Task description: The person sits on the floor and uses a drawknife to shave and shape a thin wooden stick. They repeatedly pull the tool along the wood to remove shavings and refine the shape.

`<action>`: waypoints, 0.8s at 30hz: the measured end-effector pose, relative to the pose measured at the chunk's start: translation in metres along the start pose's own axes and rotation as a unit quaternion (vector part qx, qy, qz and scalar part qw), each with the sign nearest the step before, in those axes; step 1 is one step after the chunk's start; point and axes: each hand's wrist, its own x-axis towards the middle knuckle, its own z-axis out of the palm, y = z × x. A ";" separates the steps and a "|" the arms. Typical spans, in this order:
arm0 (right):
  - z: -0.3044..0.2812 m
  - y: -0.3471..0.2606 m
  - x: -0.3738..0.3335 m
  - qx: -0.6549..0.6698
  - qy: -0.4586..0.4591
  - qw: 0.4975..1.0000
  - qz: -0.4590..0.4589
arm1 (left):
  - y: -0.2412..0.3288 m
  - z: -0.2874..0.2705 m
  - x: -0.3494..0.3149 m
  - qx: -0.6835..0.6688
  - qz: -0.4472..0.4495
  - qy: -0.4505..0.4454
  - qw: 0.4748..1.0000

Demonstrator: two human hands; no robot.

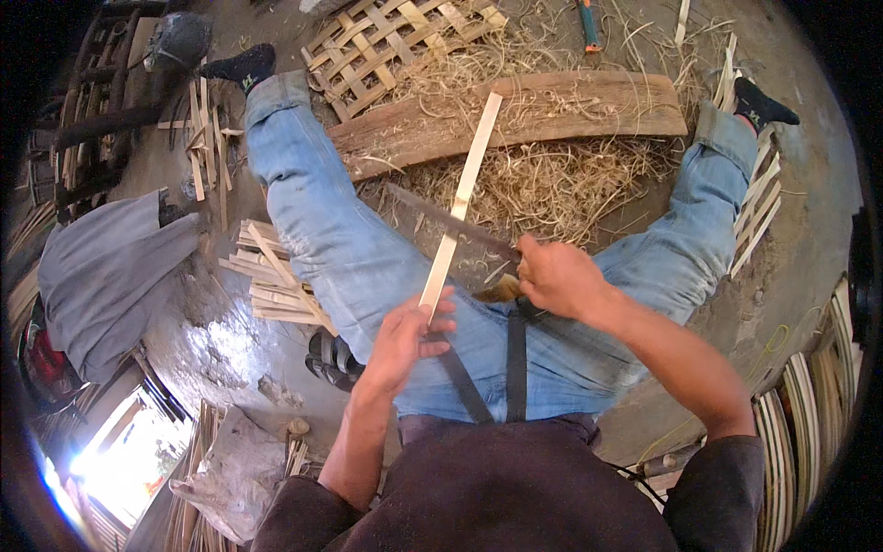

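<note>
A pale, flat wooden or bamboo strip [471, 170] slants up and away from my left hand [405, 339], whose fingers are closed round its near end. My right hand [563, 279] grips a long-bladed knife [425, 208], its handle mostly hidden in the fist. The dark blade points to the left and crosses the strip around its middle; whether it cuts in, I cannot tell. Past the blade, the strip's far end overlaps a curved wooden plank [589, 109] lying between my outstretched legs.
Curly shavings [543, 198] cover the floor around the plank. Beyond it lie a woven lattice [368, 57] and a green-and-orange-handled tool [589, 28]. Strip bundles [276, 276] sit left of my leg, near a grey cloth [110, 276] and dark sandals [331, 361]. More strips [800, 432] stand at right.
</note>
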 end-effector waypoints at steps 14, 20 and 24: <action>0.001 0.000 -0.021 -0.120 0.071 0.990 -0.032 | 0.024 0.003 0.018 -0.057 -0.053 -0.120 0.990; -0.014 0.008 -0.025 -0.176 0.081 0.981 -0.030 | 0.016 0.007 0.003 -0.071 -0.055 -0.137 0.986; -0.001 -0.007 -0.032 -0.144 0.125 0.981 -0.042 | 0.012 0.014 0.002 -0.072 -0.041 -0.143 0.986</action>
